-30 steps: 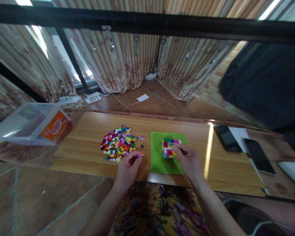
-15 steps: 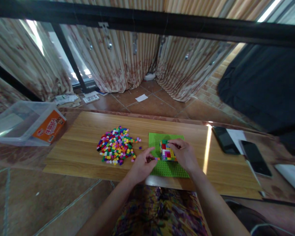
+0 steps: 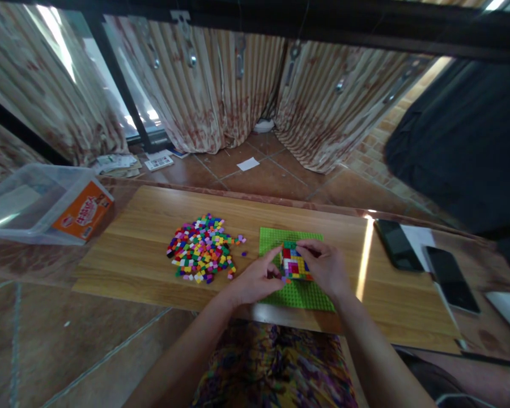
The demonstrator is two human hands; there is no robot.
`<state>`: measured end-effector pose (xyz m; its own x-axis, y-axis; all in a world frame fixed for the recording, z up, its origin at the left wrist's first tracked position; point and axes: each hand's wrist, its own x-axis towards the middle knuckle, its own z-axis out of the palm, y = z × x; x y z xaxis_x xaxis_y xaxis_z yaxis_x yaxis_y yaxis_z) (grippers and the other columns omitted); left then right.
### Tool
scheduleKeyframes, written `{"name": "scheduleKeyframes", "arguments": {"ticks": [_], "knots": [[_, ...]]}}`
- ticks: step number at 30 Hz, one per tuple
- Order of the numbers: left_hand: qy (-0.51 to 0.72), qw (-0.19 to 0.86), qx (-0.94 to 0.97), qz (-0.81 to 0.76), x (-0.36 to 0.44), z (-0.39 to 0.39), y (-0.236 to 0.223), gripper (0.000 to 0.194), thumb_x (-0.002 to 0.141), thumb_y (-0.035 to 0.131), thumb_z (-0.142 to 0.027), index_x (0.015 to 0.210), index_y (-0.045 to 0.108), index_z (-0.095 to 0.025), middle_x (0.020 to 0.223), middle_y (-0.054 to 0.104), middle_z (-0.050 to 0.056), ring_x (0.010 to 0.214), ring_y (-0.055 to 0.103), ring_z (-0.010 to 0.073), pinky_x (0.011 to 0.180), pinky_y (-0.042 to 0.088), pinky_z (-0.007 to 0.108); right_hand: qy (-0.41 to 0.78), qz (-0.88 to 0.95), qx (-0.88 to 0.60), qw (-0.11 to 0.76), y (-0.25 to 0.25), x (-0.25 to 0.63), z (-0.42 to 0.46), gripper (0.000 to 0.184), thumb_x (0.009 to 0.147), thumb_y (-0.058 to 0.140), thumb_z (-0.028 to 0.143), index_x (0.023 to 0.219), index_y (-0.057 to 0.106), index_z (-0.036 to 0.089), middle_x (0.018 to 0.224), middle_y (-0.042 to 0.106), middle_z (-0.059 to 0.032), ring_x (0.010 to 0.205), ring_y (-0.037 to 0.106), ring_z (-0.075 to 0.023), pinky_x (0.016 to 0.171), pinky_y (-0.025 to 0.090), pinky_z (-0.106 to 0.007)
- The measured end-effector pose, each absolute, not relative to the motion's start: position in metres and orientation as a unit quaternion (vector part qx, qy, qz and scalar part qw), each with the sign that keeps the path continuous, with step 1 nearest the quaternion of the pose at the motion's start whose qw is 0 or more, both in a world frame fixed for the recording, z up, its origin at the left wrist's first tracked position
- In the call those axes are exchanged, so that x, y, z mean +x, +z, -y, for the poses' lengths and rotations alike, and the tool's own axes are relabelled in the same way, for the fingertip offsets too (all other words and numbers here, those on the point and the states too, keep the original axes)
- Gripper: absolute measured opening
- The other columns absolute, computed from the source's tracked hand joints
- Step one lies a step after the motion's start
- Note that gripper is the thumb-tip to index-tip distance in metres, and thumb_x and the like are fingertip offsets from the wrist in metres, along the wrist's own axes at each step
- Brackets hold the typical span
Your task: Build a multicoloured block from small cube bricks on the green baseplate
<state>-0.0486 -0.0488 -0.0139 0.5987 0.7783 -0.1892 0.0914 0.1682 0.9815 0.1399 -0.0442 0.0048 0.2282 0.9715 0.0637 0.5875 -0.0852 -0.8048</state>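
Note:
On a green studded baseplate [image 3: 310, 297] stands a small, many-coloured block structure [image 3: 295, 263] of toy building bricks. My left hand [image 3: 259, 279] is at its left side, the index finger stretched to the upper left corner. Small purple and orange building bricks [image 3: 285, 280] show at its thumb tip, apparently held there. Over the structure's right part, my right hand [image 3: 325, 266] has thumb and index finger pinched at the top edge. Whatever lies between those fingertips is hidden. A loose pile of colourful building bricks [image 3: 204, 249] spreads left of the baseplate.
The wooden board [image 3: 127, 249] carries all this. A clear plastic box [image 3: 38, 192] with an orange label stands at the far left. Two dark phones [image 3: 397, 243] and white papers [image 3: 420, 241] lie at the right. Curtains [image 3: 187, 102] hang beyond.
My left hand has moved right and slightly up to the structure, its small bricks moving with it. My right hand stays pinched at the structure. The view has shifted a little.

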Motion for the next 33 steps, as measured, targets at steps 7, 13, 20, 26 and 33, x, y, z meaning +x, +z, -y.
{"name": "scheduleKeyframes", "arguments": {"ticks": [7,13,20,26,33], "knots": [[0.251,0.669,0.594,-0.368,-0.048,0.049,-0.015,0.087,0.074,0.062,-0.017,0.152,0.024,-0.015,0.077,0.062,0.000,0.060,0.048,0.0093,0.055,0.034,0.022,0.258,0.533,-0.696,0.406,0.004,0.137,0.045,0.024,0.077,0.064,0.039,0.086,0.074,0.019,0.083,0.076,-0.0058,0.075,0.069,-0.0205,0.073,0.054,-0.034],[0.250,0.661,0.603,-0.370,-0.046,0.048,-0.019,0.087,0.074,0.063,-0.017,0.152,0.024,-0.013,0.078,0.062,0.000,0.062,0.049,0.0103,0.056,0.036,0.023,0.262,0.515,-0.695,0.426,0.002,0.128,0.045,0.023,0.076,0.065,0.036,0.088,0.072,0.019,0.087,0.076,-0.0075,0.080,0.070,-0.0221,0.076,0.055,-0.036],[0.255,0.663,0.599,-0.370,-0.046,0.049,-0.017,0.088,0.074,0.063,-0.018,0.152,0.023,-0.013,0.077,0.063,0.000,0.060,0.048,0.0096,0.056,0.035,0.023,0.229,0.528,-0.706,0.413,0.000,0.126,0.044,0.023,0.075,0.063,0.037,0.088,0.072,0.019,0.084,0.076,-0.0074,0.075,0.070,-0.0212,0.074,0.055,-0.036],[0.261,0.661,0.601,-0.366,-0.045,0.049,-0.021,0.088,0.073,0.063,-0.016,0.152,0.023,-0.015,0.074,0.062,-0.002,0.058,0.047,0.0088,0.054,0.034,0.021,0.231,0.523,-0.711,0.409,0.001,0.126,0.041,0.021,0.074,0.064,0.035,0.085,0.071,0.019,0.082,0.076,-0.0075,0.073,0.069,-0.0210,0.072,0.054,-0.035],[0.266,0.656,0.609,-0.357,-0.045,0.049,-0.019,0.088,0.073,0.062,-0.014,0.152,0.023,-0.015,0.071,0.060,-0.003,0.057,0.046,0.0085,0.053,0.033,0.020,0.265,0.506,-0.716,0.401,0.002,0.130,0.036,0.026,0.069,0.065,0.031,0.090,0.071,0.019,0.075,0.075,-0.0050,0.066,0.069,-0.0203,0.063,0.053,-0.032]]}}
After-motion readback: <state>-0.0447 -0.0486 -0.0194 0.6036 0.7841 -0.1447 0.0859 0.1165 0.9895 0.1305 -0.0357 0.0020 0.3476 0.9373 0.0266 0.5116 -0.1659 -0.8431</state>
